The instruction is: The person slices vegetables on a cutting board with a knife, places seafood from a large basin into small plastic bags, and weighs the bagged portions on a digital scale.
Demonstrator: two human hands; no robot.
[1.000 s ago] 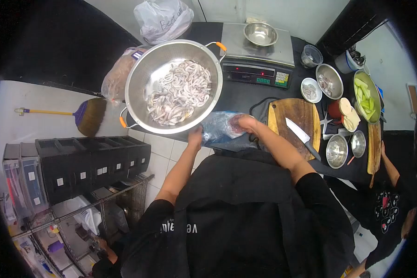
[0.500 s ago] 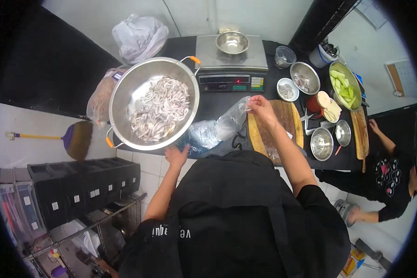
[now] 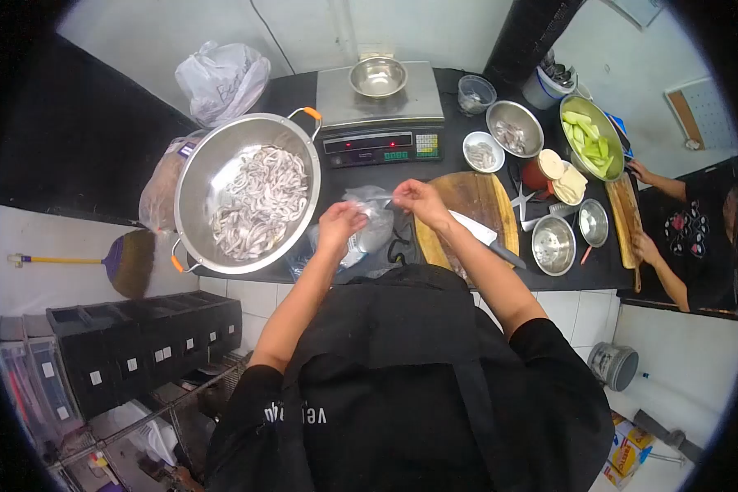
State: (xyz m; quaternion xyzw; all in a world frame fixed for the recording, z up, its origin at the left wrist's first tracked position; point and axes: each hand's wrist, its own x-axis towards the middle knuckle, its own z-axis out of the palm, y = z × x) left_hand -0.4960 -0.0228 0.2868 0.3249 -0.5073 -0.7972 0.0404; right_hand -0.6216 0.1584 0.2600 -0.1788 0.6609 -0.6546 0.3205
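My right hand (image 3: 419, 201) pinches the top edge of a clear plastic bag (image 3: 371, 230), just left of the wooden cutting board (image 3: 471, 197). At the bag's other side my left hand (image 3: 342, 223) is closed on its upper part. The bag lies over the dark table at my front; what is inside is hard to make out. Left of it stands a large steel colander (image 3: 190, 205) with orange handles, holding pale squid-like strips (image 3: 262, 201). A knife (image 3: 485, 236) rests on the board, its handle pointing right.
Behind my hands is a scale (image 3: 381, 148) with a steel bowl (image 3: 378, 76) on top. Right of the board are scissors (image 3: 521, 200), small bowls and a bowl of green pieces (image 3: 586, 139). At the far right a co-worker's hands (image 3: 646, 248) are near a narrow board (image 3: 623, 220).
My left hand has come up from the colander's lower edge to the bag. My right hand has lowered the stretched bag top toward my left hand. The camera view has shifted.
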